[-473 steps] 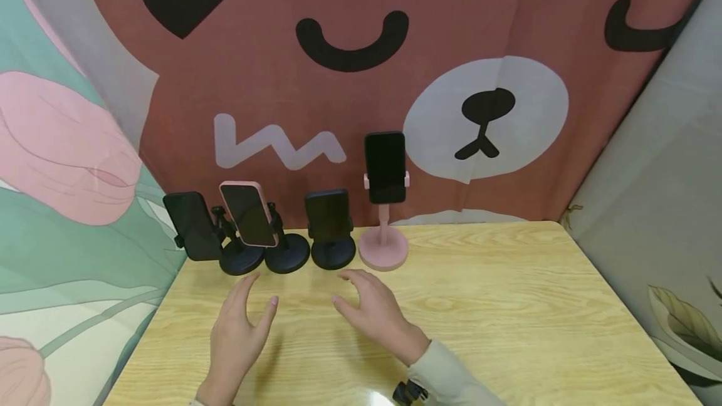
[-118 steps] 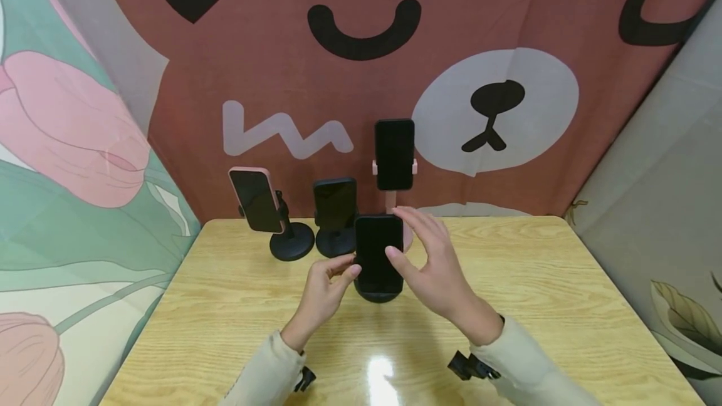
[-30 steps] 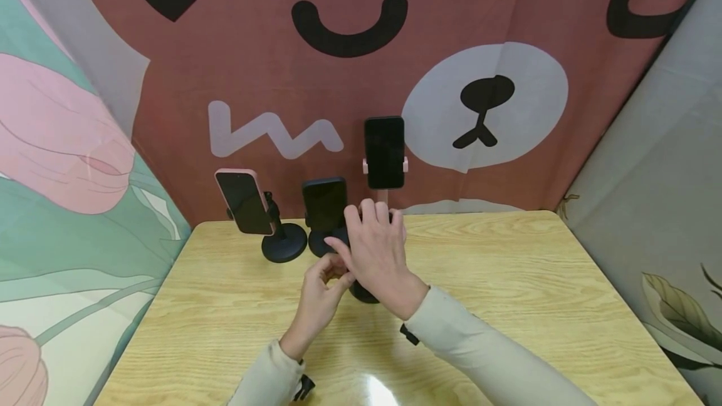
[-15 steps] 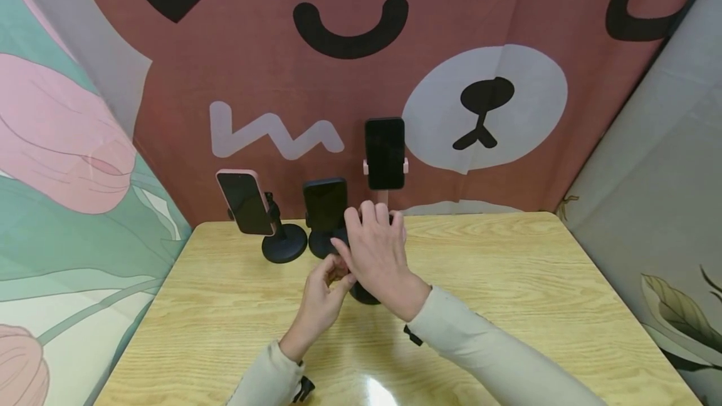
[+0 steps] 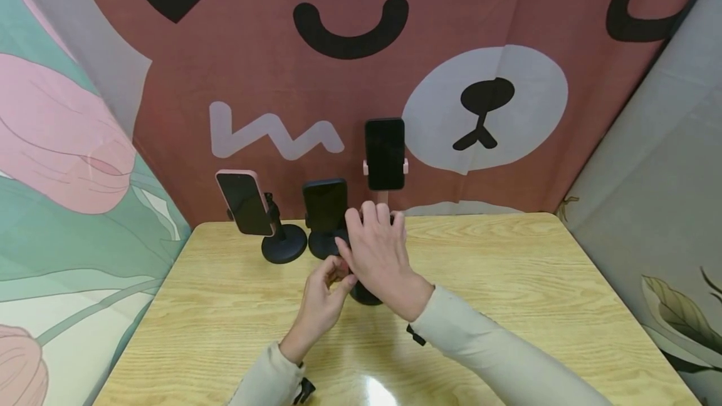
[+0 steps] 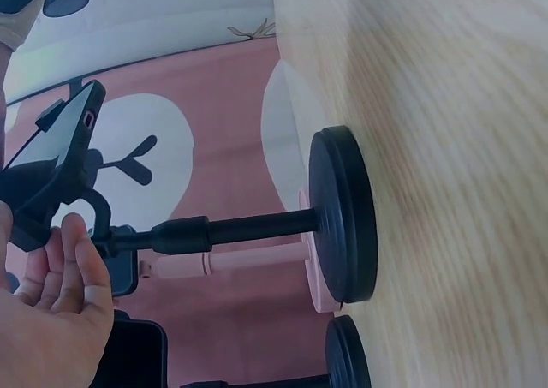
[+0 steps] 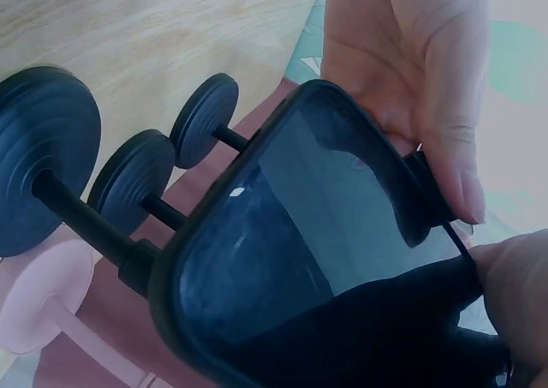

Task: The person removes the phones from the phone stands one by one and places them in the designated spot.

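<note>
A black phone stand (image 5: 365, 295) stands in front of the others, its round base on the table and its post upright in the left wrist view. The black phone (image 7: 282, 208) sits tilted in its clamp, mostly hidden in the head view. My left hand (image 5: 320, 299) pinches the clamp's side grip at the phone's left edge, thumb on it in the right wrist view. My right hand (image 5: 380, 255) lies across the phone, back upward, fingers bent over its far side. Its thumb reaches left toward my left hand's fingers and touches the phone's edge.
Behind stand a pink-framed phone (image 5: 246, 203) on a black stand, a dark phone (image 5: 325, 204) on another black stand, and a black phone (image 5: 385, 154) on a pink stand. A bear-print curtain (image 5: 271, 67) hangs behind the wooden table (image 5: 479, 281).
The leftmost stand has come from the back row to the front middle. My right hand has since moved over its phone, covering it. In the last second the right thumb drew slightly inward.
</note>
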`<move>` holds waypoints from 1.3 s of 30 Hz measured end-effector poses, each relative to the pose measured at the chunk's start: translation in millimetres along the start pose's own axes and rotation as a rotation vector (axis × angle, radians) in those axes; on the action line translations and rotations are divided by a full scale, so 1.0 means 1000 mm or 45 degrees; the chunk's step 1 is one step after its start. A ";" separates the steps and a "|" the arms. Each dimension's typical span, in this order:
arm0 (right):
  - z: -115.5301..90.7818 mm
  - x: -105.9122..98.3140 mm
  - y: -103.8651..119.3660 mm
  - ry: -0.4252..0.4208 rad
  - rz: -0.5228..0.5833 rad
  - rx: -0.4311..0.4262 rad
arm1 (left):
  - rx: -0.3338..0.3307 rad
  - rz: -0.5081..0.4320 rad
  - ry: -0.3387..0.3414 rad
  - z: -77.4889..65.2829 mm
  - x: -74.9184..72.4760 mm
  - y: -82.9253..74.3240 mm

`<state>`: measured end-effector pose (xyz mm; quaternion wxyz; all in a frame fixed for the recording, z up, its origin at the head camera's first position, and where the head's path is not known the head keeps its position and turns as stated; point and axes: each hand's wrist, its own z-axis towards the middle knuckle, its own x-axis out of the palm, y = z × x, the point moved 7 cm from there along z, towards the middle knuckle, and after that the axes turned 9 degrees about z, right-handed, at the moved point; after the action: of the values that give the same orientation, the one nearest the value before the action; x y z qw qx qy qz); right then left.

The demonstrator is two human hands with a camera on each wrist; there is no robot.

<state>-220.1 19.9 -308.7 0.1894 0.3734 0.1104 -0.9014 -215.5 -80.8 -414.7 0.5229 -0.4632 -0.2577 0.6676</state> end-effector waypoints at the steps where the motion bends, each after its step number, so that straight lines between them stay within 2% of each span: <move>1: 0.000 0.000 0.000 -0.001 0.002 -0.003 | -0.001 0.010 -0.001 0.000 0.000 0.000; 9: -0.001 -0.002 -0.001 -0.002 0.030 -0.011 | -0.013 0.070 -0.003 -0.002 -0.002 0.000; 24: -0.003 -0.004 -0.005 0.040 0.133 -0.035 | 0.057 0.035 -0.006 -0.002 0.000 -0.001; 34: -0.006 -0.008 -0.006 0.041 0.219 -0.075 | 0.032 0.009 0.003 -0.001 0.001 0.001; 39: -0.006 -0.009 -0.007 0.045 0.236 -0.091 | 0.051 0.007 0.002 -0.001 0.002 0.000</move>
<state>-213.1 30.5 -306.5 0.2832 0.3909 0.1110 -0.8687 -214.5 -78.9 -415.4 0.5305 -0.4538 -0.2425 0.6737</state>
